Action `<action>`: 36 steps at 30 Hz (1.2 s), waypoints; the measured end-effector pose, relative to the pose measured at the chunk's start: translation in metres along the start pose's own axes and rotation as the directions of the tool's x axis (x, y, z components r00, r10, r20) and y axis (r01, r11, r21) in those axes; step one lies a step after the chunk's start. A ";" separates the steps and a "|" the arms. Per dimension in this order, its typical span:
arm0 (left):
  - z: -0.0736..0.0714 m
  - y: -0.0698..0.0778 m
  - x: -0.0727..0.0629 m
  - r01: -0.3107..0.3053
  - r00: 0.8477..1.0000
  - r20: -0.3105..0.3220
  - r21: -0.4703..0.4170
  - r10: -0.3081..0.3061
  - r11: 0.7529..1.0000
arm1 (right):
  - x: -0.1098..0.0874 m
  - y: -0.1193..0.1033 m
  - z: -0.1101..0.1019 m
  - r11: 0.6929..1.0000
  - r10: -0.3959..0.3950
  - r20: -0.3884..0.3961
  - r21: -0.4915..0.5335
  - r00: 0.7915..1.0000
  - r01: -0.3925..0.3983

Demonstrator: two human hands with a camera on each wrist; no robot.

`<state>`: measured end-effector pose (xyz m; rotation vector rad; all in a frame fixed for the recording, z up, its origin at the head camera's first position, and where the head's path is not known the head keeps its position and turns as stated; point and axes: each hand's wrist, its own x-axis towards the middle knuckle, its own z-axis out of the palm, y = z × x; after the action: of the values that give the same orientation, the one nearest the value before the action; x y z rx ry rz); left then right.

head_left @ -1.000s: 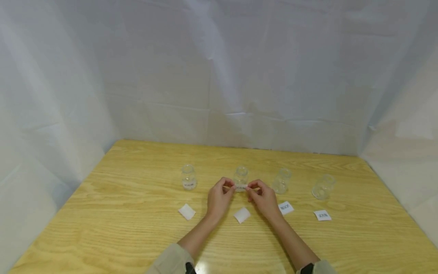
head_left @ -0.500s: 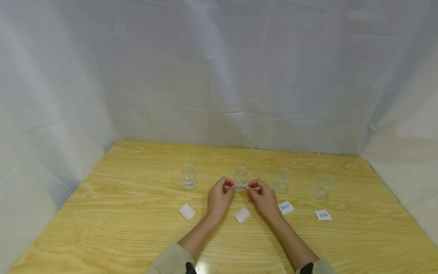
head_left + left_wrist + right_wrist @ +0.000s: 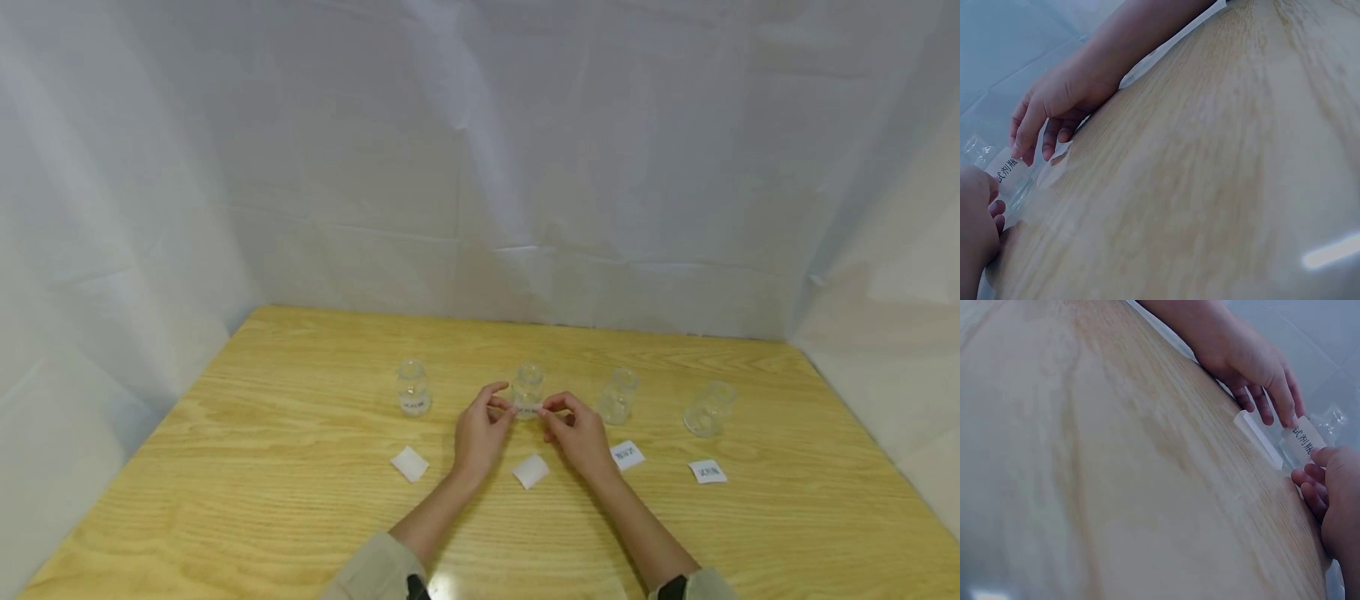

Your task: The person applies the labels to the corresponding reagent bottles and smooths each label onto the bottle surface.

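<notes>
A small clear glass reagent bottle (image 3: 528, 383) stands upright between the two hands. Across its lower front lies a white label (image 3: 1304, 439) with printed characters. My left hand (image 3: 480, 433) holds the label's left end, its thumb on the paper and its index finger raised beside the glass. At the opposite end, my right hand (image 3: 577, 433) pinches the label between thumb and index finger, the other fingers curled under. A curled white backing paper (image 3: 531, 471) lies on the table just in front of the bottle.
To the left, another bottle (image 3: 414, 390) wears a label, with a blank paper (image 3: 410, 464) before it. Rightward stand two unlabelled bottles, a nearer one (image 3: 618, 397) and a farther one (image 3: 708, 409), each fronted by a printed label, one (image 3: 627, 455) partly behind the right hand, the other (image 3: 707, 472) fully visible.
My left index finger has lifted and straightened away from the thumb. The label has come to lie flatter on the bottle; the right hand stays almost still.
</notes>
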<state>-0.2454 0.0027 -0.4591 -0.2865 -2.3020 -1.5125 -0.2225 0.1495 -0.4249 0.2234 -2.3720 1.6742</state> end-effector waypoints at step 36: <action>0.000 0.003 0.002 0.037 0.999 0.013 -0.019 -0.037 0.999 | 0.015 0.038 0.003 0.995 0.079 -0.002 0.061 0.997 -0.079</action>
<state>-0.2466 0.0034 -0.4558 -0.2611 -2.3160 -1.5559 -0.2474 0.1598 -0.4565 0.1375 -2.3570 1.7825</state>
